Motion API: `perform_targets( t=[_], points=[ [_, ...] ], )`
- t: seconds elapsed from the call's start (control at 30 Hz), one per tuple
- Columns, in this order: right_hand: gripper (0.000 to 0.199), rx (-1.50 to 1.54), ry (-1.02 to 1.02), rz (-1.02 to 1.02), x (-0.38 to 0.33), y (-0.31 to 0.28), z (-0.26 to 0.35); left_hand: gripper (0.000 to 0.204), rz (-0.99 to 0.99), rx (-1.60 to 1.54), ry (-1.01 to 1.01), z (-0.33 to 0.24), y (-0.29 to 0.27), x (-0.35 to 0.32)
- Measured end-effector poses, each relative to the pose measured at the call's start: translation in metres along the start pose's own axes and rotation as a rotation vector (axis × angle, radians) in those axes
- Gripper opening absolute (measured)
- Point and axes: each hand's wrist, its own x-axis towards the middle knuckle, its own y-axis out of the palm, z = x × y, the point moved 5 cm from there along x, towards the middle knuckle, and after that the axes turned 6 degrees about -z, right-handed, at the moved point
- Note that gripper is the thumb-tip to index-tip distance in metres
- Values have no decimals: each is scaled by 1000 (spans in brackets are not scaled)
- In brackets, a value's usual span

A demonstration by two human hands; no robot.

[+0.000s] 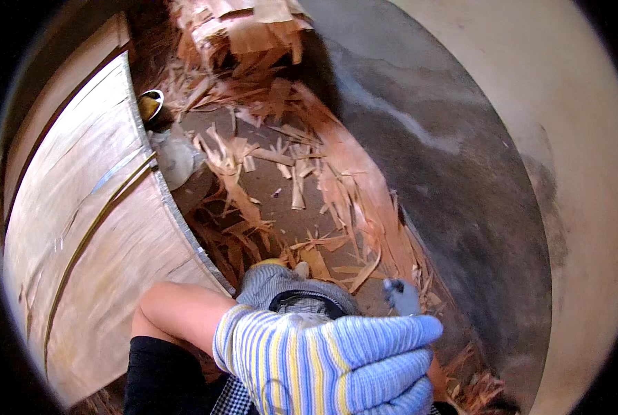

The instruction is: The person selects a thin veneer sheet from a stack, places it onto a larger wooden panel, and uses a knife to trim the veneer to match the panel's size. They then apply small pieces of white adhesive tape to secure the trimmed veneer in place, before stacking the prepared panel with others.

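**While both gloved hands bunch together low in the view, veneer scraps lie all around them**

Because the striped glove (336, 360) sits so close to the camera, it fills the lower middle of the view: it looks like the person's left hand, coming off the bare forearm at lower left, with its fingers curled tight into a fist. Whether anything is inside that fist cannot be told, since the palm side is turned away. Just behind it a grey glove (285, 283) shows, presumably the right hand, mostly covered by the striped one; its state cannot be told either. A grey fingertip (401, 296) pokes up just beside the striped knuckles, probably of that same hand.

Beyond the hands, thin strips of wood veneer scrap (254, 187) lie scattered across the floor, piled thicker along the dark wall (461, 173), where loose offcuts would naturally collect. A larger torn heap (240, 31) stands at the far end. To the left, a flat stack of veneer sheets (81, 228) rises beside the person's arm, with a metal cup (150, 105) and a pale plastic bottle (174, 158) tucked against its edge, apparently kept out of the way.
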Motion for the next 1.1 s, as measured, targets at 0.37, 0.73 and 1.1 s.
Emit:
perform_targets(
  t=[0.37,0.73,1.1],
  points=[
    [15,-73,-357,268,186,31,206,15,52,189,145,131,-14,42],
    [20,-162,-151,315,300,73,266,29,-176,495,222,245,-104,108],
    [17,-237,-492,586,409,231,514,37,152,1319,-571,405,-301,53]
  ],
)
